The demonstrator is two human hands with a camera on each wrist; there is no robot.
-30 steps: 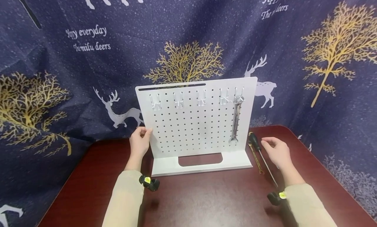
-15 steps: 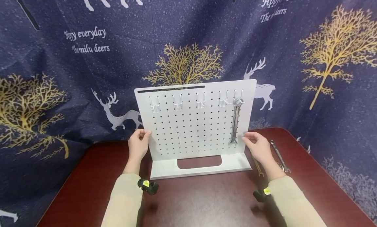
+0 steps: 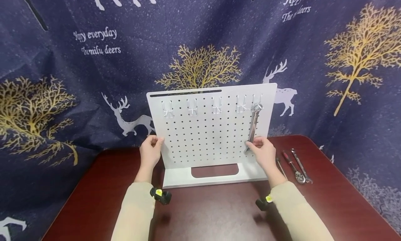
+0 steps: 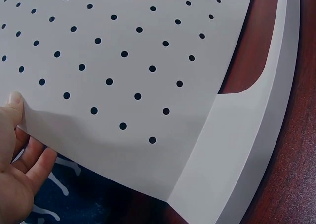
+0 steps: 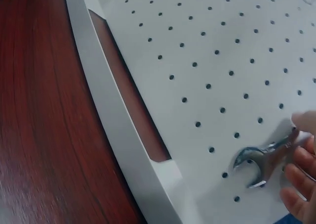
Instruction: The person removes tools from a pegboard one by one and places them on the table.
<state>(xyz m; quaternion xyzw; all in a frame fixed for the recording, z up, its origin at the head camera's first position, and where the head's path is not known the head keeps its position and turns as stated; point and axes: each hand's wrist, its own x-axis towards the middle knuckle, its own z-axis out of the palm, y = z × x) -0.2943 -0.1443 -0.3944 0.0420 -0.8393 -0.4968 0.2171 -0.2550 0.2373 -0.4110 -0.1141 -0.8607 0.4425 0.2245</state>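
A white pegboard [image 3: 203, 136] stands on its flat base on the table. With thumb in front and fingers behind, my left hand [image 3: 150, 153] pinches its left edge, as the left wrist view also shows. A silver combination wrench [image 3: 254, 122] hangs by its ring end from the rightmost hook. My right hand [image 3: 265, 155] pinches the lower shank of this wrench between thumb and fingers. In the right wrist view the wrench's open end [image 5: 254, 164] sticks out past the fingertips, close to the board.
Several clear hooks [image 3: 217, 106] line the board's top. Right of the board lie a red-handled ratchet [image 3: 292, 166] and another wrench [image 3: 301, 166]; a further tool is partly hidden by my right hand. A patterned cloth [image 3: 125, 67] hangs behind the dark red table [image 3: 200, 213].
My right hand has moved left from beside the screwdriver, past the board's right edge, and taken hold of the hanging wrench's lower part. The left hand has stayed on the board's edge.
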